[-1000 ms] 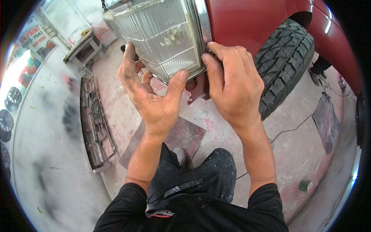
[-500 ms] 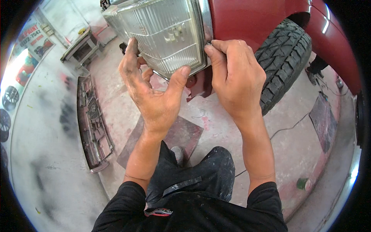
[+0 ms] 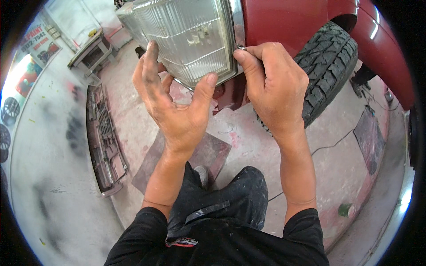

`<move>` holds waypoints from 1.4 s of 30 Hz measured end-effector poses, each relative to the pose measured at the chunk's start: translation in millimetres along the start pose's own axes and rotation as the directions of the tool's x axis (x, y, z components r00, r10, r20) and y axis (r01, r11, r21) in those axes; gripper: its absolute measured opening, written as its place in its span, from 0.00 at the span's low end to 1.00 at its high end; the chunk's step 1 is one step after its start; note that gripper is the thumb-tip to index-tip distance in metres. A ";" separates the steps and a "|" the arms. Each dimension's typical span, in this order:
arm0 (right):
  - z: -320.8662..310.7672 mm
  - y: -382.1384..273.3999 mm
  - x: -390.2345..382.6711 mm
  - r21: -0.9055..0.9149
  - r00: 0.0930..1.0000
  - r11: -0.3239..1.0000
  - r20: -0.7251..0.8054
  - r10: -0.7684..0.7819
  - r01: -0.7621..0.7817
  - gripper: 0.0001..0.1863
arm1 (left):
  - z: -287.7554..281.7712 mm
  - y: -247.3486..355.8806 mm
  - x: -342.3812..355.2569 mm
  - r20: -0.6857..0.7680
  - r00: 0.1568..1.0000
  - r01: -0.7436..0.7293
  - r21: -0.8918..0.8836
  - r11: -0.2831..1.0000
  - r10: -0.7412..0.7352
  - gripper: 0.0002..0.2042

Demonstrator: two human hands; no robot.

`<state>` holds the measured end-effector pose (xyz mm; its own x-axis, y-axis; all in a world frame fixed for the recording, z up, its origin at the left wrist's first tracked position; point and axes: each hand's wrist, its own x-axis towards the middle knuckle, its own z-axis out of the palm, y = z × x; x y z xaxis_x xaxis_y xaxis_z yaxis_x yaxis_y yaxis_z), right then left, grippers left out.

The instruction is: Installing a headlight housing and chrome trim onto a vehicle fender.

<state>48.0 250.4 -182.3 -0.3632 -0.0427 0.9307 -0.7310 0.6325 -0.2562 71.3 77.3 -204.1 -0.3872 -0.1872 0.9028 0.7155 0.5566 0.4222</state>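
Observation:
A clear ribbed headlight (image 3: 188,42) with a chrome trim edge sits at the front corner of a red vehicle. My left hand (image 3: 171,102) cups its lower corner, thumb on the lower front, index finger up along the left side and the other fingers curled partly beneath. At the lamp's right edge, my right hand (image 3: 277,84) pinches a small metal fastener (image 3: 240,47) between thumb and index finger, against the trim by the red fender (image 3: 282,26). The fastener's exact kind is too small to make out.
A black treaded tyre (image 3: 330,66) stands just right of my right hand. A grille (image 3: 105,133) lies on the floor at left, a dark flat sheet (image 3: 213,153) below me. A workbench (image 3: 91,55) stands far left; a can (image 3: 346,210) and a cable (image 3: 333,146) lie at right.
My right hand has turned slightly, its knuckles shifting a little up and right, with the pinch still at the lamp's edge. My left hand stays almost the same on the headlight.

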 end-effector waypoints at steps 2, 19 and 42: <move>-2.5 -4.8 1.3 0.038 0.999 0.999 -0.038 0.012 -0.010 0.08 | -0.7 -0.2 1.0 0.002 1.000 -0.006 0.036 0.999 0.006 0.46; -4.8 -17.2 10.1 -0.095 0.999 0.995 0.038 -0.009 0.012 0.08 | 0.2 -7.3 -15.6 0.002 0.993 0.116 -0.106 0.987 -0.117 0.46; -15.4 -22.3 15.8 -0.395 0.963 0.885 0.207 -0.176 0.246 0.08 | -4.1 1.3 -9.8 -0.036 0.996 0.090 0.092 0.992 -0.087 0.41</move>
<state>67.6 247.5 -157.8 -0.3405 -0.3120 0.8870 -0.5082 0.8547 0.1056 78.3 76.5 -212.1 -0.4272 -0.2637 0.8649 0.6211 0.6096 0.4926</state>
